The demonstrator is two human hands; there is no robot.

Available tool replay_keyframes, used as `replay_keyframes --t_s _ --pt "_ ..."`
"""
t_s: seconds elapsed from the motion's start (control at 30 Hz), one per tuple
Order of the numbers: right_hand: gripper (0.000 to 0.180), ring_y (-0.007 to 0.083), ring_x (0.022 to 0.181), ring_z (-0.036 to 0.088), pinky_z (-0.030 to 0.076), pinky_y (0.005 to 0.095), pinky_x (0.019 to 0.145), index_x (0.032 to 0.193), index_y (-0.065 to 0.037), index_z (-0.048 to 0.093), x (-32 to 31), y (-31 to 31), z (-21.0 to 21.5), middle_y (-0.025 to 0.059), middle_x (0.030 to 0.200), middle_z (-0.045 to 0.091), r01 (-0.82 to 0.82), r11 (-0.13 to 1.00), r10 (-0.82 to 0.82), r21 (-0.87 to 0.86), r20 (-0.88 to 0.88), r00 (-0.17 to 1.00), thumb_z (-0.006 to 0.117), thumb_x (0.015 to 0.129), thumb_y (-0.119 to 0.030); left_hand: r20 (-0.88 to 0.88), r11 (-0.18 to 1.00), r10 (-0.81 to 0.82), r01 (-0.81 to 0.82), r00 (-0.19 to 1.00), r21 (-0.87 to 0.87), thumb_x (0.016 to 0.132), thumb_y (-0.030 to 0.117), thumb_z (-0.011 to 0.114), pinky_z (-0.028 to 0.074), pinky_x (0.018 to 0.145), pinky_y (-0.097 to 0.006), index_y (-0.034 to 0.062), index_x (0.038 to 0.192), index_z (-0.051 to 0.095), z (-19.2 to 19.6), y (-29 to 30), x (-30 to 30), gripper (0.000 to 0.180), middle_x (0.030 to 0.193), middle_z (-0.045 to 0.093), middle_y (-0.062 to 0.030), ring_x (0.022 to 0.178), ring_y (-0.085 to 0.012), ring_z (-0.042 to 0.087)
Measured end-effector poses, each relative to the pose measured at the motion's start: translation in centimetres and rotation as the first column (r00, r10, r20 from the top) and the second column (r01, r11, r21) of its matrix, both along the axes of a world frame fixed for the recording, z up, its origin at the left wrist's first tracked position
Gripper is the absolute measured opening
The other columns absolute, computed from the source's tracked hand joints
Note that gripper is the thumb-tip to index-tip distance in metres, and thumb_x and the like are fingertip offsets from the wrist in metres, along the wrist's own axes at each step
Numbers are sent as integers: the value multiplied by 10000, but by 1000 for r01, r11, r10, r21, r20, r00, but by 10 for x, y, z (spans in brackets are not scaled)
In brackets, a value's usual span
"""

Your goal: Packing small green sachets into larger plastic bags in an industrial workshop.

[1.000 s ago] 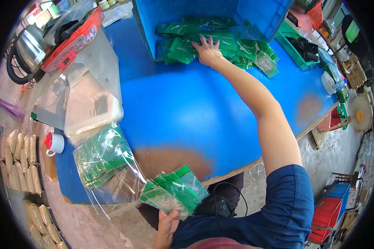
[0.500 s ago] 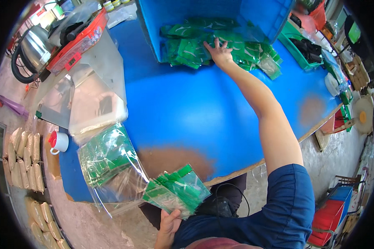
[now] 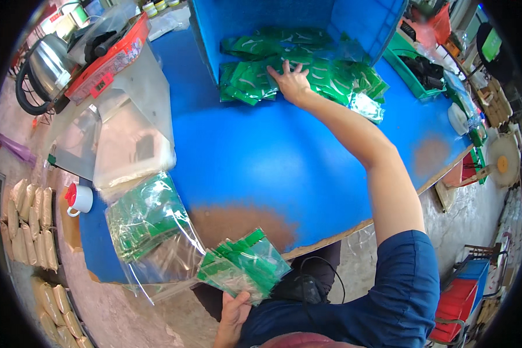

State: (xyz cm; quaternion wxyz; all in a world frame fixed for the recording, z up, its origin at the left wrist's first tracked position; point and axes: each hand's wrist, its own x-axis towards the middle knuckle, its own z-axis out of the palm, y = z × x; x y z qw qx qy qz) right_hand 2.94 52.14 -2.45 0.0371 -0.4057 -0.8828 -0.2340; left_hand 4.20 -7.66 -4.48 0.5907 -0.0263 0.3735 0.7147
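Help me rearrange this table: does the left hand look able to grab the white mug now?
Probably not: the left hand holds green plastic packets, and the clear bag lies between it and the mug.

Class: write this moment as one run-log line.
left hand: holds green packets | right hand: on packet pile | blue crate: pile at opening | clear bag: bagged packets inside

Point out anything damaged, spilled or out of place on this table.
The smooth blue tabletop looks worn: brown patches break its colour near the front edge and at the right. A large blue box appears tipped on its side, with flat green-and-clear plastic packets spilling past its opening, perhaps deliberately.
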Motion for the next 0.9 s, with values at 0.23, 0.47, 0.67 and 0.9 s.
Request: replay_keyframes --t_s 0.23,0.47,0.67,0.9 --pt "586 655 1179 477 514 685 845 1523 -408 320 0 27 7 267 1531 345 -9 999 8 -53 -28 1000 441 990 -196 -1 999 9 -9 1000 31 822 11 734 421 1089 -479 3 1470 315 -9 2 2 772 1389 513 -150 1293 -303 517" --pt "760 467 939 658 573 511 786 1498 -288 355 25 26 91 233 1306 563 -239 965 200 -108 -284 938 557 825 0 17 998 -16 15 1000 54 820 11 737 420 1093 -477 12 1466 326 -12 1 -3 765 1388 517 -144 1293 -303 516" --pt "722 443 1139 588 492 506 948 1458 -195 422 63 6 177 251 1217 630 -367 901 174 -232 -581 795 530 763 -29 -10 994 -13 14 1000 104 823 27 739 428 1082 -466 16 1467 336 -18 0 -2 760 1388 523 -132 1282 -297 523" --pt "387 247 1020 661 556 391 833 1271 -8 563 96 -43 202 133 1130 679 -641 599 -388 -481 -874 293 599 886 5 -4 991 -5 6 1000 137 845 48 733 443 1069 -447 20 1453 362 -23 -8 -1 712 1372 541 -117 1261 -278 542"
